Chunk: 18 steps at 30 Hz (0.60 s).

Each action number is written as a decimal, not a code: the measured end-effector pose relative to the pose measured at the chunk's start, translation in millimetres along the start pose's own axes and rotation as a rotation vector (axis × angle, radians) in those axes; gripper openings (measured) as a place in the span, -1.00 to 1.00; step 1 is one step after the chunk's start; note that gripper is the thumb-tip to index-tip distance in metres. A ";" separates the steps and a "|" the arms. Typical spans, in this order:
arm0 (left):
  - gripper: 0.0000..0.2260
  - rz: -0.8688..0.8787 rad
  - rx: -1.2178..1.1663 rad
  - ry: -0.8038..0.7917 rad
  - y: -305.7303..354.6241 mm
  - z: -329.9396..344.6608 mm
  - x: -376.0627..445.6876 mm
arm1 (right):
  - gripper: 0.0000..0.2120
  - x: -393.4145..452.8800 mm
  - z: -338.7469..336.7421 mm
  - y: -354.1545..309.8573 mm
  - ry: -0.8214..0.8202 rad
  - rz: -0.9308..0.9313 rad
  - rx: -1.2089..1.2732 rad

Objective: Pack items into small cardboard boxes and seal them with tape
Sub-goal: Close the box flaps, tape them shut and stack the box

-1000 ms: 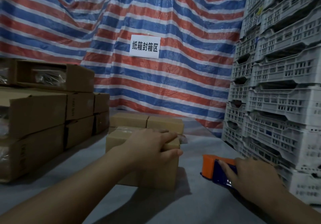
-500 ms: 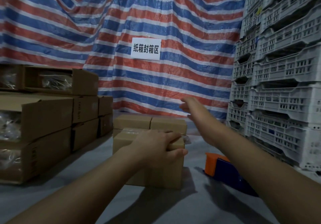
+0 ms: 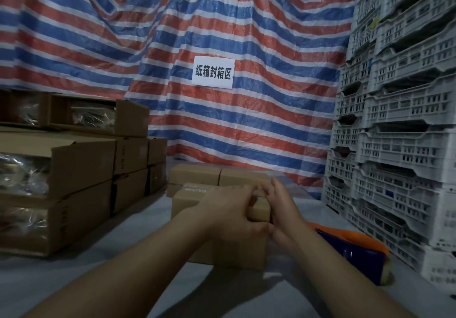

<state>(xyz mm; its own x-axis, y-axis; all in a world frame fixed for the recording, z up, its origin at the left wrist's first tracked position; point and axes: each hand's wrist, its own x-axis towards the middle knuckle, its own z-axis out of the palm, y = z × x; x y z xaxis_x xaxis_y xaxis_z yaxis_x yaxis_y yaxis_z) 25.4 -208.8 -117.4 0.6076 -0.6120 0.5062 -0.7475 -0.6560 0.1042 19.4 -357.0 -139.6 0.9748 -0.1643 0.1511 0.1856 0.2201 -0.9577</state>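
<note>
left hand (image 3: 230, 212) lying curled over top of small brown cardboard box (image 3: 187, 203), gripping it | right hand (image 3: 283, 209) pressing flat, fingers straight, against box's right end — box sitting mid-table on grey table surface (image 3: 103, 263) | orange-and-blue tape dispenser (image 3: 355, 251) lying just right | two more small brown boxes (image 3: 217, 175) behind — striped tarp (image 3: 246, 125) hanging at back

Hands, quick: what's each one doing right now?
Left hand: closed over the top of the small cardboard box.
Right hand: pressed against the same box's right end, fingers fairly straight.
</note>
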 end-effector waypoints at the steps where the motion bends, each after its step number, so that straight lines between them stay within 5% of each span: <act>1: -0.55 -0.017 -0.089 0.024 -0.7 -1.4 -1.3 | -0.57 0.1 -0.3 1.7 0.021 -0.006 -0.018; 4: -0.56 -0.111 -0.401 0.201 -7.5 -9.7 -9.6 | -0.51 -2.6 -1.6 8.0 0.114 -0.020 -0.134; 9: -0.80 -0.454 -0.525 0.591 -45.0 -35.7 -27.4 | -0.42 -2.8 -4.7 7.6 0.167 0.056 -0.178; 13: -0.71 -0.811 -0.706 0.415 -75.3 -34.5 -51.8 | -0.48 0.3 2.3 -1.2 0.228 0.185 -0.295; 18: -0.51 -0.900 -0.905 0.231 -72.8 -17.2 -61.0 | -0.49 -13.1 7.9 -10.9 0.185 0.208 -0.285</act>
<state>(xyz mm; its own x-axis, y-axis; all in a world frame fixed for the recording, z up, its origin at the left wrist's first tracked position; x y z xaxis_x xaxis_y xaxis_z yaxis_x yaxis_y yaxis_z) 38.2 -116.2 -141.2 0.9961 0.0342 0.0819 -0.0730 -0.2097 0.9750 5.6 -349.6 -129.2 0.9443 -0.3205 -0.0745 -0.0803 -0.0049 -0.9968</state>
